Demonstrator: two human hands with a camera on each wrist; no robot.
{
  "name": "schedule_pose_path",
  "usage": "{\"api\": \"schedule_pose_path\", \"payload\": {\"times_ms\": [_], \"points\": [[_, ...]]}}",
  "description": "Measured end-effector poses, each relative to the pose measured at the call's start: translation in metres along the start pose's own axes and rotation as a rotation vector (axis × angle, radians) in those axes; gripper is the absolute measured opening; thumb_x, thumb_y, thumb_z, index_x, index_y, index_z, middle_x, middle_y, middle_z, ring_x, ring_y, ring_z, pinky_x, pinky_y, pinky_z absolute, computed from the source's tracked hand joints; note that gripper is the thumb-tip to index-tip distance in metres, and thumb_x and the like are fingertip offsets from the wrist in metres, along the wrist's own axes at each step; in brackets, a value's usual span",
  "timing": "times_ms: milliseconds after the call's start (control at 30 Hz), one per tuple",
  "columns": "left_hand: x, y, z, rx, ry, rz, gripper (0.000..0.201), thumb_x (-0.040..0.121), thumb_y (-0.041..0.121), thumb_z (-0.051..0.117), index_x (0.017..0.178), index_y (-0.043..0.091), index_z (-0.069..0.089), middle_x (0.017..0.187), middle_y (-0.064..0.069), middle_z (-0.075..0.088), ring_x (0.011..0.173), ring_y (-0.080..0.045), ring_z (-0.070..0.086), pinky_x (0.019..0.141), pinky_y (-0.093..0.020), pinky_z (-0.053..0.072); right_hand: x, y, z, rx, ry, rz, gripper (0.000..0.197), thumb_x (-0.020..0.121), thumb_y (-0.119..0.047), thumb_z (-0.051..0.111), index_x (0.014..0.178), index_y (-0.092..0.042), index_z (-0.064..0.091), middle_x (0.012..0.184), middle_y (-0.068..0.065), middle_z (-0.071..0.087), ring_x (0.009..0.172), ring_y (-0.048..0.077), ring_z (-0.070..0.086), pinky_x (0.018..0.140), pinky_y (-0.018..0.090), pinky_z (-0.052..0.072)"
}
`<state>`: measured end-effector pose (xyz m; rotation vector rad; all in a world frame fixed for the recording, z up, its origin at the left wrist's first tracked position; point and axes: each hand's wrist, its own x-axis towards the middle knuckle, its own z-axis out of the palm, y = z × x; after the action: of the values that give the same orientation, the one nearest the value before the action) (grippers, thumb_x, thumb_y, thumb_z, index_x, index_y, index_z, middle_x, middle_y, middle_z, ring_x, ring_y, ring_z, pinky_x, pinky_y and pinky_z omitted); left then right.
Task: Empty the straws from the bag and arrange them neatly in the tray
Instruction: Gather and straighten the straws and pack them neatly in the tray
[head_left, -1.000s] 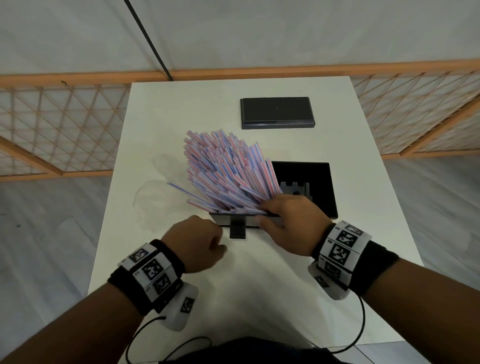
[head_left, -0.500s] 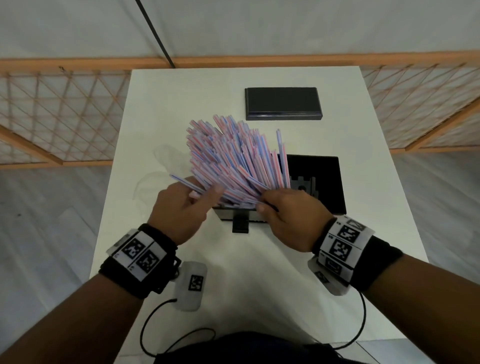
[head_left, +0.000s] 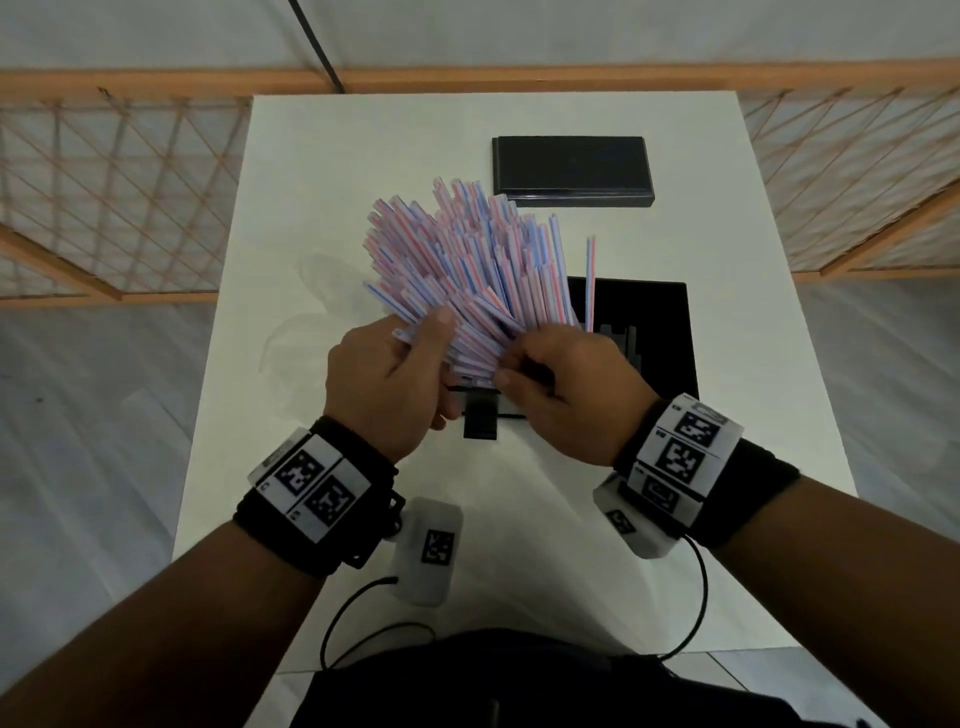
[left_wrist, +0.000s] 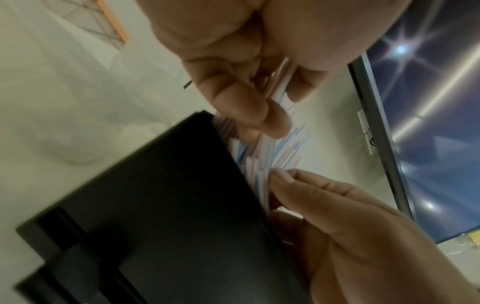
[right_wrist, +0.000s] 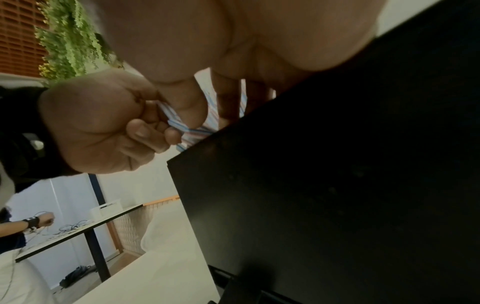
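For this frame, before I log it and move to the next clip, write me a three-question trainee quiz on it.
1. True or false: both hands grip the straws.
2. Where does the black lid lie? A) beyond the straws B) under the left hand C) off the table
3. Fill in: the right hand holds the bundle's ____ end over the black tray.

Key: 1 true; 2 A; 3 lower

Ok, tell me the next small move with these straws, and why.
Probably squeeze the straws together: the left hand and right hand pinch their lower ends, yet the tops fan wide and one stands apart over the tray.
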<state>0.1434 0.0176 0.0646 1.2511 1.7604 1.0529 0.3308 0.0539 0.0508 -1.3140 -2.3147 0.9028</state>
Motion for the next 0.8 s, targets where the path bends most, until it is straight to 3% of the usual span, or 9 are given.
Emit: {"api": "schedule_pose_path", "payload": {"times_ms": [167,300,433,633,700,800], "points": [[-0.002,-0.003,0.008,-0.039,-0.039,-0.067,0.054,0.101,0.05,0.049,0.063,0.016,0.068,0.051,-0.008,0.068,0.043,-0.034,0.067,0.047,-0.051,0.059,-0.001,-0.001,0.004,-0.01,0.005,-0.05,0.033,0.085,-0.044,0.064,0.091,-0.012,0.056,0.083,-0.002,0.051,0.072,0.015,0.047,0.063,0.028,0.042],[-0.008,-0.002,0.008,-0.092,0.023,-0.052,0.049,0.099,0.053,0.047,0.071,0.02,0.07,0.056,-0.008,0.071,0.041,-0.035,0.065,0.044,-0.042,0.055,-0.002,0.003,0.007,-0.066,0.019,-0.063,0.032,0.083,-0.041,0.068,0.096,-0.014,0.057,0.088,-0.006,0.049,0.076,0.014,0.047,0.067,0.03,0.043],[-0.011,0.0,0.007,-0.265,0.059,-0.12,0.051,0.106,0.043,0.048,0.071,0.016,0.072,0.061,-0.014,0.071,0.041,-0.038,0.063,0.043,-0.033,0.05,-0.003,0.002,0.006,-0.019,0.119,-0.12,0.026,0.089,-0.034,0.061,0.099,-0.011,0.064,0.089,0.005,0.059,0.08,0.025,0.056,0.07,0.035,0.048],[-0.009,-0.004,0.01,-0.182,-0.135,-0.237,0.043,0.104,0.043,0.055,0.088,0.01,0.077,0.082,-0.016,0.079,0.052,-0.041,0.071,0.049,-0.037,0.054,-0.003,0.006,0.006,-0.069,0.129,-0.128,0.026,0.086,-0.032,0.07,0.1,-0.01,0.069,0.086,0.006,0.059,0.079,0.024,0.055,0.07,0.035,0.048],[-0.01,-0.004,0.01,-0.135,-0.133,-0.203,0.041,0.102,0.044,0.059,0.09,0.009,0.076,0.082,-0.009,0.08,0.051,-0.037,0.072,0.05,-0.041,0.056,-0.007,0.008,0.003,-0.055,0.164,-0.107,0.033,0.083,-0.037,0.073,0.099,-0.01,0.066,0.09,0.003,0.058,0.081,0.021,0.054,0.071,0.032,0.045],[-0.013,-0.005,0.002,-0.024,-0.026,-0.09,0.048,0.093,0.055,0.065,0.081,0.01,0.073,0.072,-0.003,0.077,0.049,-0.025,0.072,0.05,-0.04,0.057,-0.015,0.013,-0.004,-0.047,0.226,-0.026,0.038,0.079,-0.044,0.076,0.092,-0.015,0.056,0.084,-0.003,0.053,0.075,0.018,0.05,0.066,0.029,0.041]]}}
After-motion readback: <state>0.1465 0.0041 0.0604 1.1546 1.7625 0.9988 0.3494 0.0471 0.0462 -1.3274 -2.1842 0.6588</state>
